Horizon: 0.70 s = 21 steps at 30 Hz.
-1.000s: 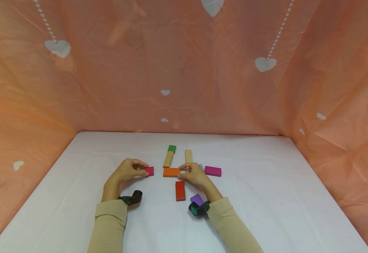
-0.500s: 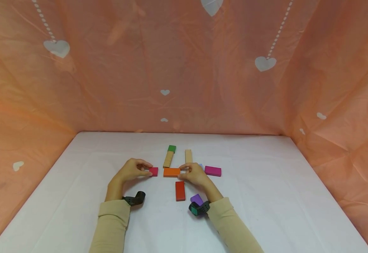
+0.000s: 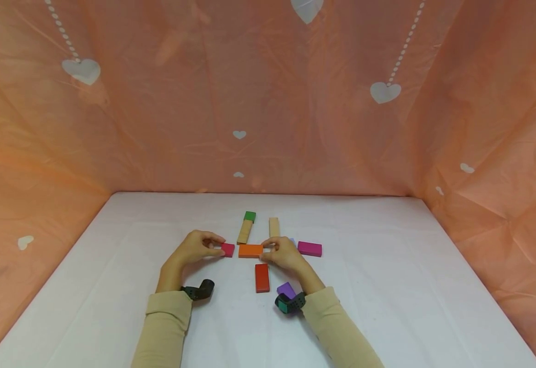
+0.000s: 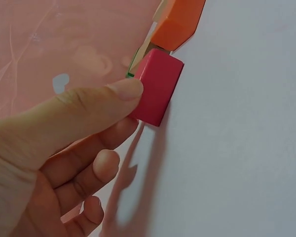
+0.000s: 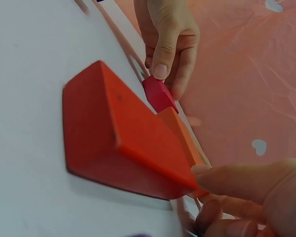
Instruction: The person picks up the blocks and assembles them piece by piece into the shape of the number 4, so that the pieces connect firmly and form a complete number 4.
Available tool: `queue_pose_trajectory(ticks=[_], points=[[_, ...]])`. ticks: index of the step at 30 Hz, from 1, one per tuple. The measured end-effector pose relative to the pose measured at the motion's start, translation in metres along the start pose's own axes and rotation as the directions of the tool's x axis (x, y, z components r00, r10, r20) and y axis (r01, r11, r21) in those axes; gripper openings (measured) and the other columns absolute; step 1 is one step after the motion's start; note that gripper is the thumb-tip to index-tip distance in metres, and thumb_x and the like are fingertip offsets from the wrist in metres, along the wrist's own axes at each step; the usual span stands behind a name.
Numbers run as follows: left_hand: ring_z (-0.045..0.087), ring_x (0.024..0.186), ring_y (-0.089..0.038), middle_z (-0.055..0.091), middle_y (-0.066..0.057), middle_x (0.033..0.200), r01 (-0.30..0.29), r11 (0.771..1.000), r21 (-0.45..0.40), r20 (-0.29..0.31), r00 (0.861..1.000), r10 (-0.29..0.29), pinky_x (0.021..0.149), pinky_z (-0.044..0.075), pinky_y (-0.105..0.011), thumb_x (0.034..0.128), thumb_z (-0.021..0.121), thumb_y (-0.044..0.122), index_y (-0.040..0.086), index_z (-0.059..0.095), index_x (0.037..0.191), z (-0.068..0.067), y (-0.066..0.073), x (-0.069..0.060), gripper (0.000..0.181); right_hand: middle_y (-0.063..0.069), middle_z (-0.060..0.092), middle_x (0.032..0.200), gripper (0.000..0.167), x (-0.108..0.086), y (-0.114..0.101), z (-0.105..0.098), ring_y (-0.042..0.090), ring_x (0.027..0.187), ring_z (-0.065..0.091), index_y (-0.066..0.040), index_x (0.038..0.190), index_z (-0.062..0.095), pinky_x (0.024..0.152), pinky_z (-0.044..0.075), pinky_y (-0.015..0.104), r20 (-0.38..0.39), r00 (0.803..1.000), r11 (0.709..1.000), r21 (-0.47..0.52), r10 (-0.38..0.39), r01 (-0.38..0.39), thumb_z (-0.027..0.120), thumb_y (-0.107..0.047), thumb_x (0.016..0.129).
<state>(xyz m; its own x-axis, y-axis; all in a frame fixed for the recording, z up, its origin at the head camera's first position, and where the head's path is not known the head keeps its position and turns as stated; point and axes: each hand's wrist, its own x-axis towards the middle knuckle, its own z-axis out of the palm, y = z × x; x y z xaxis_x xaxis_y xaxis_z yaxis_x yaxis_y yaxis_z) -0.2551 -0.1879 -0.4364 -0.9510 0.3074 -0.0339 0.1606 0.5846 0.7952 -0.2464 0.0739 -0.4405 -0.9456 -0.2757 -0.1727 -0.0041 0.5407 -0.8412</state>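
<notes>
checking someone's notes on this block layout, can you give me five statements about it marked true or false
1. The left hand pinches a pink block. True.
2. The right hand holds the purple block. False: the right hand holds the right end of the orange block.
3. A green block sits at the far end of a plain wooden block. True.
4. The red block lies beyond the orange block. False: the red block lies on its near side.
5. A magenta block lies right of the right hand. True.

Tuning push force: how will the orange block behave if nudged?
The orange block is probably rigid, given its straight edges. Low and broad-side-up in the head view, it would likely slide rather than tip. Flat faces make rolling improbable.
</notes>
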Motion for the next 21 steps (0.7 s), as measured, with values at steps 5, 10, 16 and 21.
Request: queue_pose_trajectory(ticks=[5,10,16,21], points=[[0.047,0.069,-0.010,0.057,-0.001,0.071,0.007,1.000,0.015,-0.016,1.000,-0.007,0.062,0.038,-0.019,0.0769,0.079,0.012,-0.003,0.071,0.103,0.0007,0.0012,0.0004,0.031,-0.004,0.043,0.057,0.034,-0.0001,0.0006,-0.0012,0.009,0.055,0.040,-0.001,0.114,0.067,0.055,0.032,0.020,0.005,1.000,1.000,-0.002,-0.002,0.002,0.072,-0.010,0.082],[0.047,0.071,-0.011,0.058,-0.003,0.073,0.007,0.999,0.033,-0.024,1.000,-0.006,0.062,0.038,-0.019,0.0772,0.079,0.014,-0.002,0.072,0.103,0.0019,0.0000,0.0006,0.032,-0.004,0.042,0.058,0.034,-0.0003,0.0005,-0.0016,0.009,0.055,0.040,0.000,0.113,0.067,0.055,0.032,0.020,0.000,1.000,1.000,0.001,0.001,-0.001,0.072,-0.010,0.081],[0.047,0.072,-0.011,0.061,-0.005,0.077,0.014,0.999,0.049,-0.029,1.000,-0.013,0.064,0.037,-0.020,0.0779,0.079,0.015,-0.001,0.072,0.104,0.0028,-0.0016,0.0010,0.031,-0.003,0.043,0.058,0.034,-0.0004,0.0009,-0.0016,0.010,0.055,0.041,0.000,0.113,0.067,0.054,0.032,0.020,-0.006,1.000,1.000,-0.001,0.009,-0.009,0.072,-0.009,0.080],[0.048,0.074,-0.010,0.066,-0.009,0.084,0.018,0.998,0.058,-0.025,1.000,-0.017,0.066,0.039,-0.020,0.0785,0.078,0.016,0.000,0.073,0.105,0.0039,-0.0012,0.0019,0.031,-0.003,0.044,0.057,0.034,-0.0009,0.0004,-0.0022,0.010,0.056,0.042,0.000,0.112,0.068,0.055,0.033,0.020,-0.011,1.000,1.000,-0.016,0.008,-0.008,0.072,-0.009,0.080]])
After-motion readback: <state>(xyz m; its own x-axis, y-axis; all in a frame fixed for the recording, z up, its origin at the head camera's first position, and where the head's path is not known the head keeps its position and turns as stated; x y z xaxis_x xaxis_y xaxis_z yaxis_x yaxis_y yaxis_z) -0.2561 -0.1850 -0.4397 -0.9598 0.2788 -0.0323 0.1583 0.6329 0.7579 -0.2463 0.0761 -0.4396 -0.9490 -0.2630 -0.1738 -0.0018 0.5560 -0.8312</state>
